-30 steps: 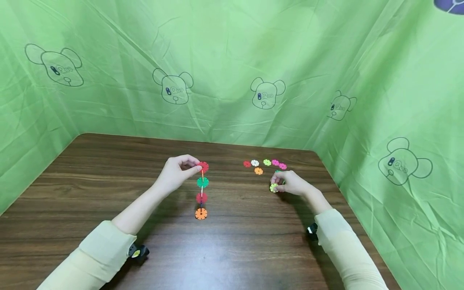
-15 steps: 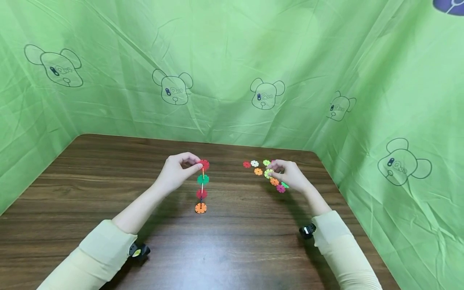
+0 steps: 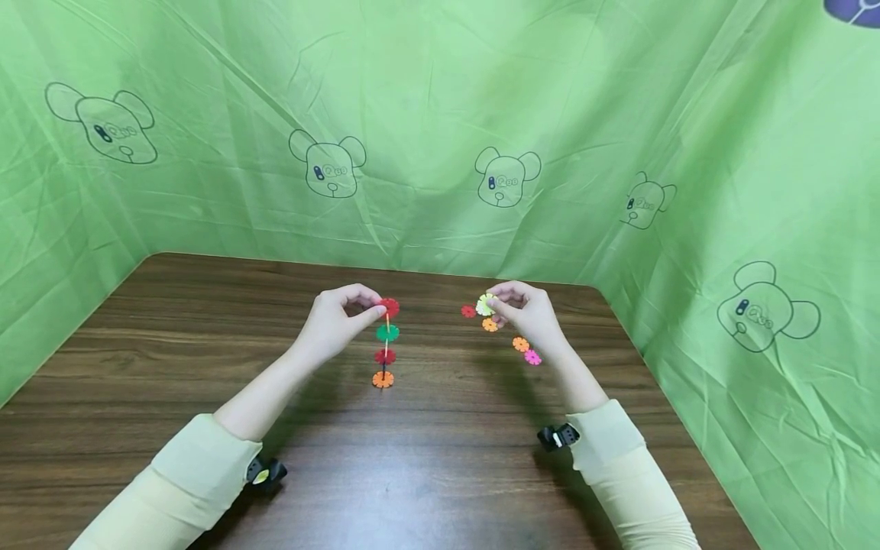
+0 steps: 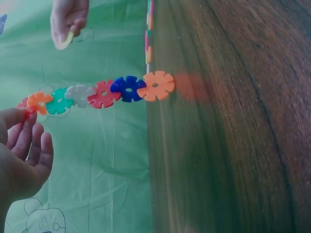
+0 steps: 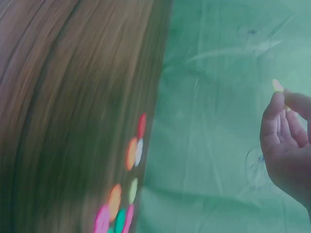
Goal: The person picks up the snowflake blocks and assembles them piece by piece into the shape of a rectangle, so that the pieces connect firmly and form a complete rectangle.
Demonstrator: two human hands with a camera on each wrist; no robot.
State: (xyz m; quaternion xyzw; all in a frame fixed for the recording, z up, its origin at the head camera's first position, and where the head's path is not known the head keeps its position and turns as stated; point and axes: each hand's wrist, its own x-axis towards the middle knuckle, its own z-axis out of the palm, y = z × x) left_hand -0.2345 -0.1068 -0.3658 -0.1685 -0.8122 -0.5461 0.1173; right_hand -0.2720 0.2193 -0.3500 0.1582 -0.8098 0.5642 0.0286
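While the left hand (image 3: 332,321) pinches the red disc (image 3: 390,307) topping the hanging chain (image 3: 388,333) and the right hand (image 3: 531,312) pinches a yellow-green disc (image 3: 486,302) above the table (image 3: 440,473), well apart, probably best hold the chain steady and line both discs up squarely before pressing lightly.

The head view is bright, with glare and arm shadows on the table (image 3: 388,473); wrist views are dimmer, and the discs (image 5: 114,202) look blurred in the right one.
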